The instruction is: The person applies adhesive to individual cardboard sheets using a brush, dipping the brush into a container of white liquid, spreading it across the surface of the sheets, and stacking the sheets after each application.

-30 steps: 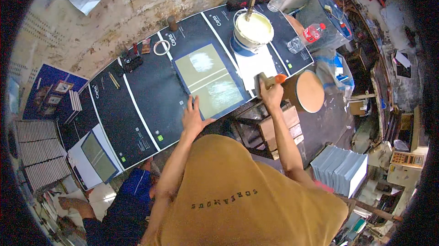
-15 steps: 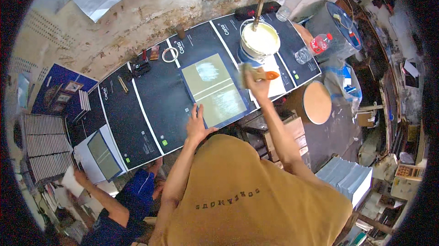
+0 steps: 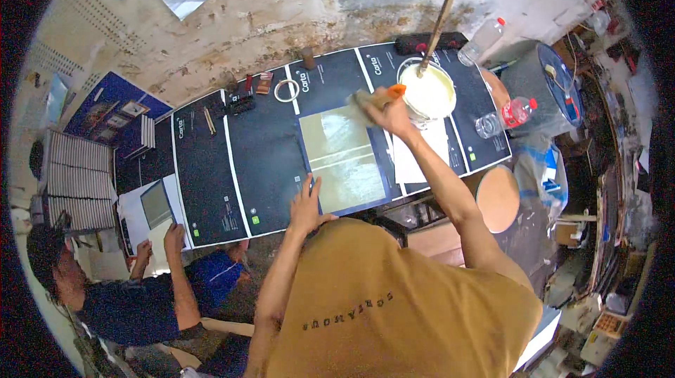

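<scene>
A wide flat paste brush (image 3: 368,105) with an orange handle is gripped in my right hand (image 3: 394,119); its bristles are over the far right corner of a book cover. This cover (image 3: 342,146) lies flat, with greyish boards and a blue border. White, wet-looking glue streaks both boards on either side of two pale lines. At its near left edge rests my left hand (image 3: 307,208), open with fingers apart. A bucket of cream-white glue (image 3: 427,93) stands to the right, a wooden stick (image 3: 437,33) leaning in it.
White sheets (image 3: 422,156) lie by the bucket, a tape roll (image 3: 286,90) behind the cover. Bottles (image 3: 517,112) and a drum (image 3: 555,90) stand at right. A co-worker (image 3: 140,300) at left handles paper near another cover (image 3: 156,203); stacked books (image 3: 79,174) stand beyond.
My right hand and brush have moved farther back, the bristles now at the cover's far right corner. My left hand stays at the near edge. The co-worker has leaned into view, both hands at the paper.
</scene>
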`<state>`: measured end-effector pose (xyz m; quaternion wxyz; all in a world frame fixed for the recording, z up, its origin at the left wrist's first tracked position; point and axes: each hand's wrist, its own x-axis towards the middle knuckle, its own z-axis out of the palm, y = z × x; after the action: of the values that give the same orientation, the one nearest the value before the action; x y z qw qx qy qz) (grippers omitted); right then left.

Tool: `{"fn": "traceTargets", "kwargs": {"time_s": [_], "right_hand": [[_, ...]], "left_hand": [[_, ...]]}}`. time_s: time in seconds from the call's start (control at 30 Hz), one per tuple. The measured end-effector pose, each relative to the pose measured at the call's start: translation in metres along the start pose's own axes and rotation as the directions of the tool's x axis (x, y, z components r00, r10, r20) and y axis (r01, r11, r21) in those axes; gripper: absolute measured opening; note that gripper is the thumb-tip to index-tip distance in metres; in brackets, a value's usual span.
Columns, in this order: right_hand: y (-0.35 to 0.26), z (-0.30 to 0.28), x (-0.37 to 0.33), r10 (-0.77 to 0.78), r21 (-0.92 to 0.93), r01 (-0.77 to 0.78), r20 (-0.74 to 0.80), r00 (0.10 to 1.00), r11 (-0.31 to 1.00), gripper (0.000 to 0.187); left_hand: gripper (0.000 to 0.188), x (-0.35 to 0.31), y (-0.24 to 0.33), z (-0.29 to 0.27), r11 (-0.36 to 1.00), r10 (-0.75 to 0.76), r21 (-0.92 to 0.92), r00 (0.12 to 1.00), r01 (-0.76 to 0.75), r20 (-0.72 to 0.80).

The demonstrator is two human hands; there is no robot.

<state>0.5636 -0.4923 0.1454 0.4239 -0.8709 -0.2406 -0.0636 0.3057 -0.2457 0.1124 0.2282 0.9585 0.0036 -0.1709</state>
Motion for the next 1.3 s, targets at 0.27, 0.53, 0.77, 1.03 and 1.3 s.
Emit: {"fn": "traceTargets", "kwargs": {"time_s": [0.27,0.53,0.77,1.03,1.3], "right_hand": [[0.057,0.021,0.092,-0.002,-0.25,0.034,0.128,0.992,0.968,0.021],[-0.007,0.062,0.101,-0.342,0.164,0.319,0.672,0.657,0.934,0.036],[-0.017,0.107,0.171,-0.235,0.027,0.265,0.555,0.798,0.964,0.032],[-0.057,0.145,0.157,-0.255,-0.049,0.37,0.641,0.724,0.928,0.032],[-0.036,0.101,0.098,-0.376,0.234,0.295,0.562,0.736,0.926,0.034]], "left_hand": [[0.12,0.003,0.005,0.002,0.999,-0.046,-0.023,0.999,0.047,0.015],[0.122,-0.003,0.01,0.001,0.995,-0.094,-0.014,0.995,0.095,0.019],[0.121,0.0,0.028,-0.019,0.978,-0.204,0.076,0.972,0.196,0.114],[0.122,0.0,0.023,-0.013,0.978,-0.207,0.033,0.97,0.204,0.13],[0.124,0.001,0.007,0.004,0.984,-0.169,-0.042,0.983,0.172,0.064]]}}
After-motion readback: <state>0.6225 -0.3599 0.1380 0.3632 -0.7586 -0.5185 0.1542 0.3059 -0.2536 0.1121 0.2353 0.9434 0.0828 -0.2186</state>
